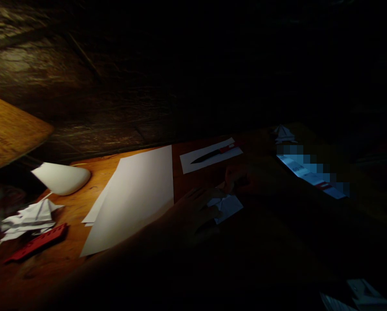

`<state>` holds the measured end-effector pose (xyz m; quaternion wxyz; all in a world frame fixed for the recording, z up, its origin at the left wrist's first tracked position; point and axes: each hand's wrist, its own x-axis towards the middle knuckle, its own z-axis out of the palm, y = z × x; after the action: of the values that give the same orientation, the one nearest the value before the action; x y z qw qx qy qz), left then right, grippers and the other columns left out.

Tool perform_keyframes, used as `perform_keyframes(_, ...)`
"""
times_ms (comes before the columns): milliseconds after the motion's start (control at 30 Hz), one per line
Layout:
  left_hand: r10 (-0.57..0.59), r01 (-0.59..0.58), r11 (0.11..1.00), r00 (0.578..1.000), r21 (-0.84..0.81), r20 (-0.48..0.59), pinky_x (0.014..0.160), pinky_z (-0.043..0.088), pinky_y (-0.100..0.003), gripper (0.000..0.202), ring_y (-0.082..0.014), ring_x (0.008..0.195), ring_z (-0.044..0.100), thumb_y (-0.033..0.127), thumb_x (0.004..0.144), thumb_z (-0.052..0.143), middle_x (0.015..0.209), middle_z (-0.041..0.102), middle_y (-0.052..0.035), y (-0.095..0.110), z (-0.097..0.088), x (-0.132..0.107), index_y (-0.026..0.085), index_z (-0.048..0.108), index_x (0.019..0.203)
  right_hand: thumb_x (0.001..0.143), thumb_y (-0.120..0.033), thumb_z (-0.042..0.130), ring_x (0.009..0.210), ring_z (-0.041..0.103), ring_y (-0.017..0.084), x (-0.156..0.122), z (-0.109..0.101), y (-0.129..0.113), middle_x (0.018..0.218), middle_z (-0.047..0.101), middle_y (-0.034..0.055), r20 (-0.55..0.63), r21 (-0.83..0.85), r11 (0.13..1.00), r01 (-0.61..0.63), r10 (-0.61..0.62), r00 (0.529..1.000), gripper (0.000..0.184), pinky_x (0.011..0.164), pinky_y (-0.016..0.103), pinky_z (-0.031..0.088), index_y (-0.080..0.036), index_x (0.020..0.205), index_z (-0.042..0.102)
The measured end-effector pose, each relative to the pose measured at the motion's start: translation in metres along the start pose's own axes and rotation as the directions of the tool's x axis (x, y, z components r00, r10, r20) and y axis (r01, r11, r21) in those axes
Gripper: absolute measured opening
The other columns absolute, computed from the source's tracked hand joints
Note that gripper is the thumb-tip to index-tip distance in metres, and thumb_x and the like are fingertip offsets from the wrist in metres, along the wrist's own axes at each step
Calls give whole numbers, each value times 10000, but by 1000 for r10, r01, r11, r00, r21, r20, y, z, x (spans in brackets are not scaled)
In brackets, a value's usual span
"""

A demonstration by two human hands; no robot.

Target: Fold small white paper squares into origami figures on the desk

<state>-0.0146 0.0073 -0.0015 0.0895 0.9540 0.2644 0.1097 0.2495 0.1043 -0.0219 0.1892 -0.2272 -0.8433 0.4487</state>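
Resting our left hand (201, 203), fingers spread, on the paper (231, 208) below right of the frame's centre, we curl our right hand (237, 178) at its upper edge; whether it pinches, we cannot tell.

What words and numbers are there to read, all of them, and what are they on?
Maybe "60", blurred, on the glowing screen.
The screen's other marks: too small and blurred to read.
Folded paper at the hands: no readable words.
Big white sheets: none.
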Motion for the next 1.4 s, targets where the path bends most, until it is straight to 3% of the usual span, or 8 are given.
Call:
perform_keyframes(133, 27, -28, 999, 1000, -27, -3, 1083, 466, -521, 236, -317, 1377, 479, 348, 973, 615, 1479, 513, -130, -1, -1, 1, 206, 608, 1162, 833, -176, 726, 819, 612, 132, 1, -1, -7, 949, 614, 26, 9, -35, 999, 13, -13, 1000, 101, 699, 256, 457, -222, 897, 790)
perform_keyframes(300, 36, -37, 997, 999, -68, -20, 1100, 458, -520, 220, -298, 1409, 461, 324, 966, 624, 1482, 539, -108, -5, 1, 0, 227, 606, 1163, 877, -244, 728, 869, 634, 155, 2, -2, -7, 967, 665, 40, 13, -93, 995, 26, -25, 1000, 82, 784, 301, 483, -211, 930, 781)
perform_keyframes(500, 63, -64, 997, 998, -41, -8, 1101, 457, -518, 243, -301, 1432, 451, 366, 981, 627, 1497, 544, -101, -8, 2, -1, 238, 621, 1188, 860, -236, 744, 901, 666, 172, 1, -3, -1, 984, 701, 58, -4, -64, 998, 17, -17, 1000, 97, 820, 319, 509, -183, 933, 777)
perform_keyframes(700, 73, -73, 997, 997, -26, 11, 1109, 446, -523, 249, -298, 1455, 426, 359, 1004, 600, 1532, 509, -113, -8, 1, 0, 228, 627, 1213, 862, -224, 725, 955, 698, 171, -1, -11, -11, 1021, 732, 63, 19, -13, 1000, -9, 10, 1000, 107, 887, 323, 532, -173, 945, 770)
perform_keyframes(933, 97, -97, 995, 995, -20, -14, 1032, 482, -503, 241, -311, 1321, 532, 334, 995, 593, 1477, 550, -118, -3, 1, 1, 232, 657, 1204, 844, -192, 713, 861, 682, 159, -4, -10, -12, 980, 703, 58, -11, -28, 1000, -4, 4, 1000, 65, 755, 285, 515, -189, 854, 778)
perform_keyframes(1200, 96, -96, 995, 995, 2, 41, 962, 520, -508, 392, -338, 1228, 541, 390, 971, 621, 1518, 493, -107, 11, -1, 2, 291, 612, 1350, 821, -133, 706, 840, 674, 155, -6, -8, -17, 956, 719, 35, -16, -110, 994, -18, 16, 1000, 128, 742, 283, 499, -225, 826, 794)
perform_keyframes(1400, 142, -141, 990, 990, -18, 7, 1127, 436, -555, 539, -363, 1457, 391, 432, 926, 689, 1525, 491, -137, 7, 8, 0, 261, 557, 1420, 915, -199, 662, 930, 695, 163, -6, -10, -26, 1001, 727, 50, 29, -66, 998, -22, 24, 999, 121, 854, 298, 519, -204, 906, 783)
